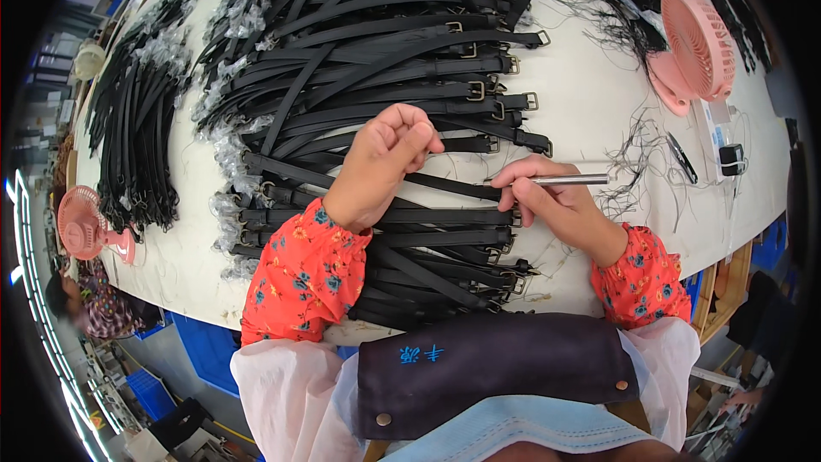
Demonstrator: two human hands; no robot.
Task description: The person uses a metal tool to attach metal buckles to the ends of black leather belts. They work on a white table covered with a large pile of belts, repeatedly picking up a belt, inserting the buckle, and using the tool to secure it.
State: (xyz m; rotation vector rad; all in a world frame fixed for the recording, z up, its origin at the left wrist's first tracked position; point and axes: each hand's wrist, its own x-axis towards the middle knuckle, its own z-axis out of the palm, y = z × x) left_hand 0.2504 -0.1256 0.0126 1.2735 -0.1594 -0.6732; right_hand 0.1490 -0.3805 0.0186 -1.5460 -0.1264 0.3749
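My left hand (pixel 376 158) is closed above the pile of black belts (pixel 393 68), its thumb pressed against curled fingers. Whatever those fingers hold, if anything, is hidden. To its right, my right hand (pixel 564 210) grips a slim silver pen-shaped tool (pixel 581 179). The tool lies nearly level, with its thin tip pointing left over one black belt (pixel 453 186). Most belts lie crosswise in layers, their metal buckles (pixel 513 64) toward the right. Clear plastic wrap (pixel 229 150) covers many of their left ends.
A second bundle of black straps (pixel 141 137) lies at the left. Pink fans stand at the far right (pixel 697 47) and left edge (pixel 83 222). Loose black threads (pixel 637 158), a black-handled tool (pixel 682 158) and a small black box (pixel 731 156) lie on the white table (pixel 590 107).
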